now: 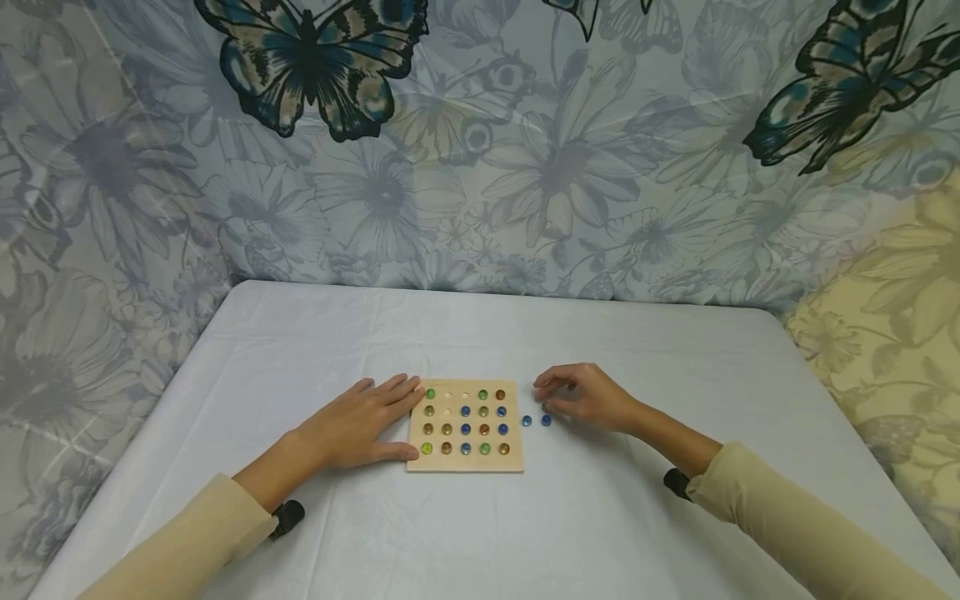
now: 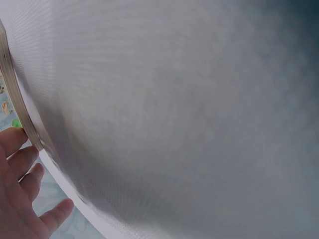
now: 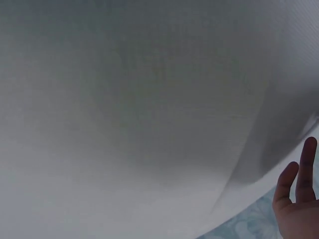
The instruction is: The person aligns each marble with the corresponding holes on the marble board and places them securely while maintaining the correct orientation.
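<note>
A square pale wooden board [image 1: 465,467] lies on the table with rows of round hollows, most filled with glass marbles in green, amber, brown and blue. My left hand [image 1: 365,425] rests flat at its left side, fingers spread, with fingertips on the upper left corner and the thumb on the lower left edge. To the right of the board lie a blue marble [image 1: 527,421] and a second blue marble [image 1: 546,421]. Just above them is my right hand [image 1: 588,398], fingers bent and thumb low; I cannot tell whether a marble is between its fingertips.
A white cloth [image 1: 600,533] covers the table. Behind it hangs a fabric backdrop [image 1: 480,208] printed with flowers and butterflies. In the left wrist view, the board's side edge [image 2: 17,102] shows by the fingers. Three hollows near the board's top are unfilled.
</note>
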The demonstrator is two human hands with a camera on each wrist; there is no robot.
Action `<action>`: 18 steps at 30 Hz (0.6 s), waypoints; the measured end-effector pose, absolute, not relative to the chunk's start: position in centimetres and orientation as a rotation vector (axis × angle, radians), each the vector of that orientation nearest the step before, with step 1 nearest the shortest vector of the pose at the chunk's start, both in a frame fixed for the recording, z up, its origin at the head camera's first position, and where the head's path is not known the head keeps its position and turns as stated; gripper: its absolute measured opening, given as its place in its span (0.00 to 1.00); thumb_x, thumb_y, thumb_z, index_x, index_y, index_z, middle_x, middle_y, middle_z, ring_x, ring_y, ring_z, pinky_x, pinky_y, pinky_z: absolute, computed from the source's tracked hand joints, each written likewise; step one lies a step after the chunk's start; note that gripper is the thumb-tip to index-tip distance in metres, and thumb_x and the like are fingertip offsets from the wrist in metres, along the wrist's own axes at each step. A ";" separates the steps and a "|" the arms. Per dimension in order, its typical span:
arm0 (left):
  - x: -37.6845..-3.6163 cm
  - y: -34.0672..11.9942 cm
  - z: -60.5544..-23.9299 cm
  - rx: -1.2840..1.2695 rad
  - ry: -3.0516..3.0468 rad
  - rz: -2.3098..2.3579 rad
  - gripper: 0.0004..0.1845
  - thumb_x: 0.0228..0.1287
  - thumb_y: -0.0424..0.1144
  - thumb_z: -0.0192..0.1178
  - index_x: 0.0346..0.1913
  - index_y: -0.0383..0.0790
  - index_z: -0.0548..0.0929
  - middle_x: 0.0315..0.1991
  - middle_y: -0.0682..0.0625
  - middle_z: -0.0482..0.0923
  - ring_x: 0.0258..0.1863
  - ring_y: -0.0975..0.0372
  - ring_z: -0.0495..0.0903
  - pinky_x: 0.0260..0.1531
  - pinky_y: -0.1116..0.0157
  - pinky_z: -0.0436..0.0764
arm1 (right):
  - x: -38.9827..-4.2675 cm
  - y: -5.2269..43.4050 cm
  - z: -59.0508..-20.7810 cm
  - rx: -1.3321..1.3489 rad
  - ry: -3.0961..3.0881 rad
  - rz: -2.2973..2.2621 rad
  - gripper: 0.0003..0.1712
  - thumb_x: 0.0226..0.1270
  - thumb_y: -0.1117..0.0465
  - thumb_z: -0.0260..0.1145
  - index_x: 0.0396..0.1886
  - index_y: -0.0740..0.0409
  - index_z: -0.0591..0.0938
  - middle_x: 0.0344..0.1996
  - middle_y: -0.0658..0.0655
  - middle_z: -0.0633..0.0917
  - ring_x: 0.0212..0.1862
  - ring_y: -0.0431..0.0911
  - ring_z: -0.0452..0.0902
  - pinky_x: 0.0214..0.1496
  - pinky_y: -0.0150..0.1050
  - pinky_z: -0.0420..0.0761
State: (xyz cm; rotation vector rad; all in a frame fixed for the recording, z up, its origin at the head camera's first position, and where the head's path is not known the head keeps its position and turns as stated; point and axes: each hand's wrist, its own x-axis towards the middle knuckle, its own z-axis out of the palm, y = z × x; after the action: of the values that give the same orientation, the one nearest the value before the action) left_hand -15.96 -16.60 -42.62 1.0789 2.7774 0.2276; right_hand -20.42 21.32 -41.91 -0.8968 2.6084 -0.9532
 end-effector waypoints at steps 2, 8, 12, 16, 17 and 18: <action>-16.0 -16.6 -42.6 1.076 2.776 0.227 0.48 0.66 0.72 0.50 0.78 0.42 0.59 0.78 0.46 0.55 0.76 0.51 0.54 0.68 0.41 0.60 | -20.4 21.4 -42.0 -0.883 2.608 -0.945 0.17 0.60 0.70 0.72 0.50 0.61 0.84 0.40 0.48 0.90 0.48 0.45 0.83 0.49 0.47 0.79; -16.0 -16.6 -42.6 1.070 2.773 0.234 0.48 0.65 0.71 0.50 0.78 0.42 0.59 0.78 0.46 0.55 0.77 0.51 0.54 0.68 0.40 0.59 | -20.2 21.6 -42.4 -0.873 2.617 -0.931 0.16 0.60 0.72 0.72 0.48 0.59 0.85 0.40 0.47 0.89 0.47 0.44 0.84 0.49 0.45 0.80; -16.0 -16.6 -42.6 1.070 2.772 0.241 0.48 0.65 0.71 0.51 0.78 0.42 0.60 0.78 0.46 0.55 0.76 0.51 0.55 0.68 0.40 0.60 | -20.2 21.5 -42.5 -0.871 2.617 -0.934 0.15 0.60 0.71 0.72 0.48 0.59 0.85 0.39 0.46 0.89 0.47 0.44 0.83 0.49 0.45 0.80; -16.0 -16.6 -42.6 1.077 2.777 0.231 0.48 0.66 0.71 0.50 0.78 0.42 0.60 0.78 0.46 0.55 0.76 0.51 0.55 0.67 0.40 0.60 | -20.3 21.4 -42.5 -0.869 2.625 -0.932 0.15 0.60 0.71 0.72 0.47 0.59 0.86 0.39 0.46 0.89 0.46 0.43 0.83 0.48 0.44 0.80; -16.0 -16.6 -42.6 1.081 2.779 0.228 0.48 0.66 0.71 0.50 0.78 0.42 0.60 0.77 0.46 0.55 0.76 0.51 0.55 0.67 0.40 0.60 | -20.3 21.4 -42.4 -0.862 2.628 -0.933 0.15 0.60 0.71 0.72 0.47 0.58 0.86 0.39 0.46 0.89 0.45 0.42 0.83 0.48 0.44 0.80; -16.0 -16.6 -42.6 1.083 2.782 0.223 0.48 0.66 0.71 0.50 0.78 0.42 0.60 0.77 0.46 0.55 0.76 0.51 0.55 0.67 0.40 0.60 | -20.3 21.4 -42.4 -0.860 2.631 -0.932 0.15 0.60 0.71 0.72 0.47 0.58 0.86 0.39 0.46 0.89 0.45 0.42 0.83 0.48 0.44 0.80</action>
State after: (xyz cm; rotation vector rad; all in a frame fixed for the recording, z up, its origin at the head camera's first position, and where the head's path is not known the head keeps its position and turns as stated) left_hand -16.02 -16.60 -42.62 1.0826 2.7816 0.2227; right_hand -20.32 21.35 -42.42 -0.8603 2.6309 -0.9323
